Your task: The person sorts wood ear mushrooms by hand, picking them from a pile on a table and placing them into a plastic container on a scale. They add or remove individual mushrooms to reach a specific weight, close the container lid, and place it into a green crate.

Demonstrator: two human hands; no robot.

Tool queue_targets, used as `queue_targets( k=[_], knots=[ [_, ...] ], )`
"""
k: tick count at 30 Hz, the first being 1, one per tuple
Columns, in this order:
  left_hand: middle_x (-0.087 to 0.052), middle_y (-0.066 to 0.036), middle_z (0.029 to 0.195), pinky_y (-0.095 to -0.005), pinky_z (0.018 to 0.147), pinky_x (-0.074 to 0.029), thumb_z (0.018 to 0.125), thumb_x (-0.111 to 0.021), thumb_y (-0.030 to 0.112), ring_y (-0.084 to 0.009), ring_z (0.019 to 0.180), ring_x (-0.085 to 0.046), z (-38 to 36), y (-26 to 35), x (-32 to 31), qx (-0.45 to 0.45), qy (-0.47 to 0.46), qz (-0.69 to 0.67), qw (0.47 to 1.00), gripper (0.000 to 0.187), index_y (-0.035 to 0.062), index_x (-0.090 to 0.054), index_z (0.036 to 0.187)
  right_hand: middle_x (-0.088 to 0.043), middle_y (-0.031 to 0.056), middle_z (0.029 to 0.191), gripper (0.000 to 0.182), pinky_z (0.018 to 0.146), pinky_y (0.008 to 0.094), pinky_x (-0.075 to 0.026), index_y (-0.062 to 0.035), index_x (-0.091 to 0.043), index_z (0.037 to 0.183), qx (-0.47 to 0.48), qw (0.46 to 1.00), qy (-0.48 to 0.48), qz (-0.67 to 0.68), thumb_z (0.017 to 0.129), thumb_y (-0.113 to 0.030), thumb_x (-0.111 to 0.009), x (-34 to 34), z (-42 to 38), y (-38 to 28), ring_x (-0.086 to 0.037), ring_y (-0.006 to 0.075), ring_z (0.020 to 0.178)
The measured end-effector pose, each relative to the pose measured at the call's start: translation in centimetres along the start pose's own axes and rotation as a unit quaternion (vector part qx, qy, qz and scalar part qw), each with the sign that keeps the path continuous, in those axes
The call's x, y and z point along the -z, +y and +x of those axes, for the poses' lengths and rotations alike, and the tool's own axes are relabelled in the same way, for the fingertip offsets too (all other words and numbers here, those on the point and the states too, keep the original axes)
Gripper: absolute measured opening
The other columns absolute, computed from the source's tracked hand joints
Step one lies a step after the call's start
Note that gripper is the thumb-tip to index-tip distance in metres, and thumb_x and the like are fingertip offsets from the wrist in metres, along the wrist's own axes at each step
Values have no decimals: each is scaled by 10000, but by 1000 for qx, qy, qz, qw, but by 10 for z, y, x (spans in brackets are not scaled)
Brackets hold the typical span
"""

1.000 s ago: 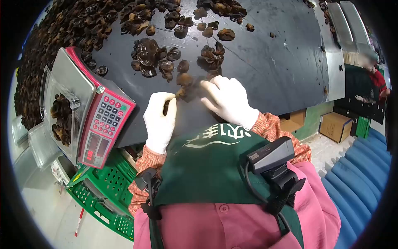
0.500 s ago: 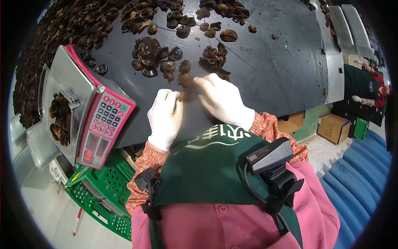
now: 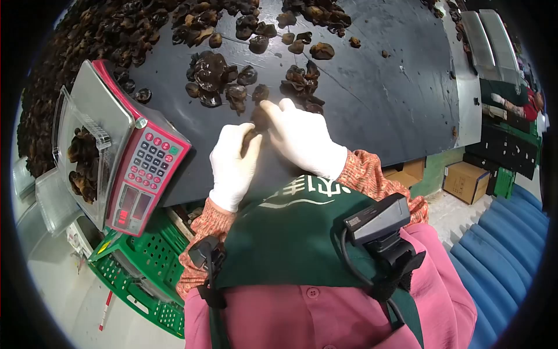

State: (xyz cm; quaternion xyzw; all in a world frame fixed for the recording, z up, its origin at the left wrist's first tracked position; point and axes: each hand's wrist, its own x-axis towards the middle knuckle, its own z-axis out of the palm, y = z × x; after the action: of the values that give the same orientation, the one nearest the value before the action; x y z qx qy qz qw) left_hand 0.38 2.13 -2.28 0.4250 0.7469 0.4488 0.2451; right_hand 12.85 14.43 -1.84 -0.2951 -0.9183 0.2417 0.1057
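My left hand (image 3: 233, 163), in a white glove, pinches the edge of a dark brown fungus piece (image 3: 261, 119) over the dark tabletop (image 3: 378, 104). White-gloved too, my right hand (image 3: 303, 135) grips the same piece from the other side, thumb and fingers pressed to it. Just beyond the hands lie a glossy fungus cluster (image 3: 209, 75) and a smaller cluster (image 3: 300, 84). At the left stands a red scale (image 3: 145, 163), with a clear lidded box (image 3: 104, 148) of fungus on its metal plate.
A large heap of fungus (image 3: 87, 52) covers the far left. Below the scale is a green crate (image 3: 145, 250). On the right are clear containers (image 3: 491, 43), a cardboard box (image 3: 465, 181), blue corrugated material (image 3: 494, 256) and another person's gloved arm (image 3: 507, 104).
My right hand has moved slightly left along the fungus piece, and my left thumb and fingers have spread wider around its edge. The other person at the right has shifted upward in view.
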Motion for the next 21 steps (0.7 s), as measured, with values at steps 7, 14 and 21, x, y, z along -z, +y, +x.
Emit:
queue_targets(
  k=[7,14,21],
  knots=[
    [-669,-23,922,-225,562,-421,1033,-586,112,-60,703,-556,-15,-8,31,325,-28,-592,737,210,5,-644,1204,-666,105,926,270,659,414,-579,-137,-659,1113,6,996,28,87,846,-137,-701,7,-5,3,-702,311,755],
    [-670,-112,1233,-444,964,-542,1037,-552,315,-266,1147,-634,-39,-14,13,300,-40,-524,796,323,83,-618,1252,-633,81,949,339,650,380,-576,-127,-666,1161,144,975,-83,150,842,-225,-723,44,-11,-39,-697,290,823],
    [-678,-131,1217,-379,789,-593,948,-599,-1,-293,1123,-683,-26,4,19,318,-102,-567,753,326,47,-582,1270,-654,93,1056,345,702,364,-581,-120,-677,1139,1,985,166,-35,827,-225,-779,56,17,18,-694,284,828]
  ],
)
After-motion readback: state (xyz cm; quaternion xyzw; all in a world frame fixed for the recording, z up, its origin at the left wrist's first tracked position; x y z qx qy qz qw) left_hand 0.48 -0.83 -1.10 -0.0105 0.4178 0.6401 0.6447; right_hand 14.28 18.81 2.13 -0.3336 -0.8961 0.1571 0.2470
